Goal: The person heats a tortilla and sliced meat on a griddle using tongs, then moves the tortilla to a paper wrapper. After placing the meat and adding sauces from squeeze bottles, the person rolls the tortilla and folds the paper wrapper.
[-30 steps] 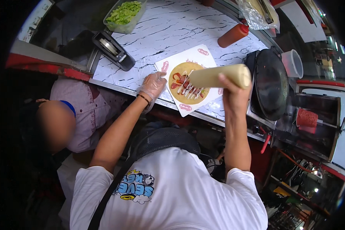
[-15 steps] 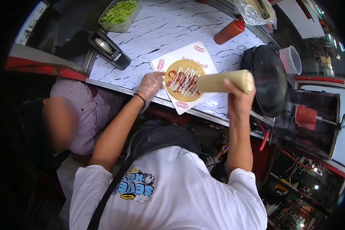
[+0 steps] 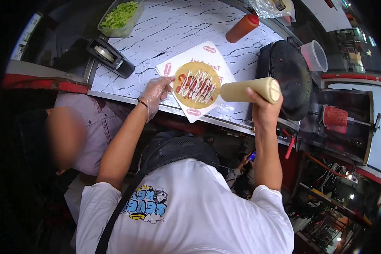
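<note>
A round flatbread (image 3: pixel 197 67) lies on white printed wrapping paper (image 3: pixel 198 51) near the counter's front edge. Across its middle run reddish filling pieces (image 3: pixel 194 86) under zigzag lines of white sauce. My left hand (image 3: pixel 155 91), in a clear plastic glove, is at the left edge of the paper. Its fingers are curled, and the fingertips meet the flatbread's left rim; whether they pinch anything is hidden. In my bare right hand (image 3: pixel 266 109) is a cream-coloured squeeze bottle (image 3: pixel 245 90), tilted almost level, its tip end beside the flatbread's right rim.
A tape dispenser (image 3: pixel 110 58) and a tub of chopped lettuce (image 3: pixel 120 19) stand at the left. A red sauce bottle (image 3: pixel 242 28) is at the back. To the right are a black round griddle (image 3: pixel 290 80) and a clear bucket (image 3: pixel 314 56). Another person (image 3: pixel 86 127) is close on my left.
More white sauce lines cover the filling. The bottle has drawn off from over the filling to the flatbread's right rim. The whole view has shifted slightly.
</note>
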{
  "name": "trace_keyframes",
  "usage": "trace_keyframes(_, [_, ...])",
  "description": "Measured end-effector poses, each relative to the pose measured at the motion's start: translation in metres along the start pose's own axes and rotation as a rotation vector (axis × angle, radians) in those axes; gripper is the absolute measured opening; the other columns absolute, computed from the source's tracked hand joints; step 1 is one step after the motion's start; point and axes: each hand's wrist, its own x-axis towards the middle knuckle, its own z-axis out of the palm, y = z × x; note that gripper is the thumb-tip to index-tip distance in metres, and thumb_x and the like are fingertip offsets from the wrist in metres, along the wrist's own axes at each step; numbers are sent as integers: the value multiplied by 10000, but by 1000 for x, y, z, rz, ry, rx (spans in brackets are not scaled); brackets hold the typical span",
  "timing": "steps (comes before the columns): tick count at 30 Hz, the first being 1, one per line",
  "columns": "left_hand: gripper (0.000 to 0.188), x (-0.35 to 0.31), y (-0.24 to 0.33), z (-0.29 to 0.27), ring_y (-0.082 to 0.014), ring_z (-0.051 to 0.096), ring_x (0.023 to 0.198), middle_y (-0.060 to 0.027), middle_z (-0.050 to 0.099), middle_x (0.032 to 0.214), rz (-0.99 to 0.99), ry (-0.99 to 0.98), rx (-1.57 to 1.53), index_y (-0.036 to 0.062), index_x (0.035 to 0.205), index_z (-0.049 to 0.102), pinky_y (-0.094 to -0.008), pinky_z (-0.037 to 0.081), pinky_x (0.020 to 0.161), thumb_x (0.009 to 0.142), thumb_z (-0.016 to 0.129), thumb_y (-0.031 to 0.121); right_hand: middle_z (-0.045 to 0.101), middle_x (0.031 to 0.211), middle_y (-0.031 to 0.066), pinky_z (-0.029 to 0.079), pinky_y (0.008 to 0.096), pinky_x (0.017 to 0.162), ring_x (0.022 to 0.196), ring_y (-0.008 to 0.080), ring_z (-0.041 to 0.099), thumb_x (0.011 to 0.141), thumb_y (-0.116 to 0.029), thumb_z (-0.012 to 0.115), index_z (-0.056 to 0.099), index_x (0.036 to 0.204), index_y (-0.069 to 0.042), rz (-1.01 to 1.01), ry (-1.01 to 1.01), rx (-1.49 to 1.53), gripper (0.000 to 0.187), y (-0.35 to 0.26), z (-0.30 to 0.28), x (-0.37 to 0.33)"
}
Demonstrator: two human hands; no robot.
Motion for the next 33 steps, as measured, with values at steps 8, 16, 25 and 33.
trace_keyframes(8, [325, 18, -24, -10, -137, 563, 611, -76, 669, 760, 360, -90, 489, 39, 1177, 697, -266, 483, 603, 897, 553, 120, 605, 1101, 145, 529, 419, 900, 999, 264, 630, 765, 9, 735, 414, 1297, -27, -285, -151, 17, 622, -77, 14, 41])
trace_keyframes(16, [312, 19, 6, -2, -276, 623, 918, -108, 613, 959, 793, -182, 1341, 204, 1101, 752, -392, 515, 839, 801, 682, 159, 546, 1176, 151, 509, 551, 972, 1102, 341, 580, 983, -238, 578, 363, 1307, -58, 256, 36, 606, 428, 69, 86, 88])
trace_keyframes(25, [292, 32, -12, 25, -315, 648, 856, -115, 642, 894, 722, 52, 1247, 127, 921, 762, -433, 522, 755, 869, 662, 397, 424, 1370, 202, 516, 562, 990, 1210, 385, 506, 992, -398, 542, 432, 1363, -60, 553, -26, 1134, 514, 129, 129, 223])
trace_keyframes(33, [121, 47, -17, 32, -259, 645, 890, -62, 656, 963, 1100, 88, 1544, 119, 849, 702, -403, 526, 786, 772, 684, 211, 414, 1357, 203, 481, 621, 988, 1264, 440, 461, 949, -497, 581, 381, 1404, -168, 628, -47, 950, 597, 130, 129, 230])
